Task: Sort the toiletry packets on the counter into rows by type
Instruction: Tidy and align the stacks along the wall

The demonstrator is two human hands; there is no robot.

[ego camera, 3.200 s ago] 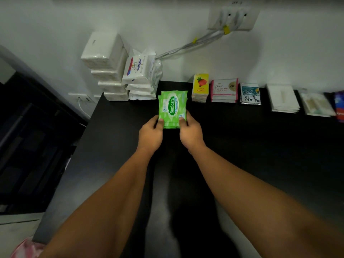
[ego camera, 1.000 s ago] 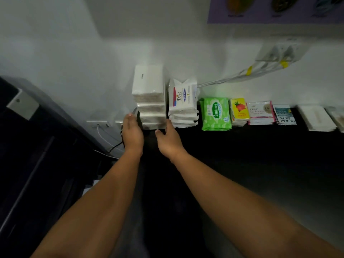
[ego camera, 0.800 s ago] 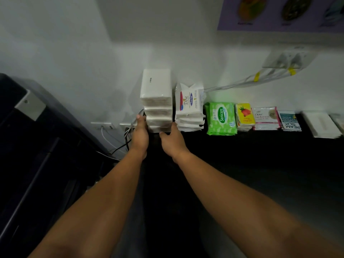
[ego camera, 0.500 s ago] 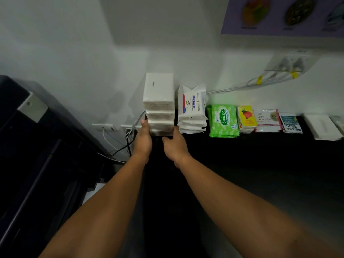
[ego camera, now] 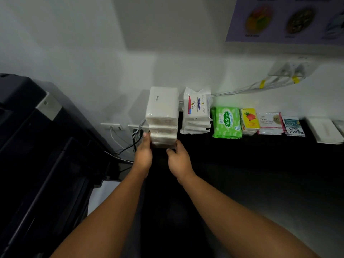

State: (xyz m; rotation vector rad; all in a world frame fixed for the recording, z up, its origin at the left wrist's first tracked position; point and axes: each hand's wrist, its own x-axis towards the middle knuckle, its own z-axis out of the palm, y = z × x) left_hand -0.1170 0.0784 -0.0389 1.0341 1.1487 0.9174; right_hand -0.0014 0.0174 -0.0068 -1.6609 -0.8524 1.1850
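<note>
Head view: rightmost packets [ego camera: 340,127] partly off-frame

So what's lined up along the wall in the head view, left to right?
White tissue stack, Dove packet stack, green Sanicare wipes, yellow strawberry sachets, Dove keratin sachets, Cream Silk sachets, white packets.

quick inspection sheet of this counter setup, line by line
surface: black counter, packets lined along the wall
job's things: white tissue pack stack at the left end; then Dove packet stack, green Sanicare packs, yellow sachets, Dove keratin sachets, teal sachets, white sachets
clutter: nothing seen
grips: left hand presses the tissue stack's lower left side; right hand touches its lower right corner, grip unclear
cables: white cables with yellow tags run from a wall outlet; dark and grey cables hang left of the stack
surroundings: black machine at left, poster upper right
</note>
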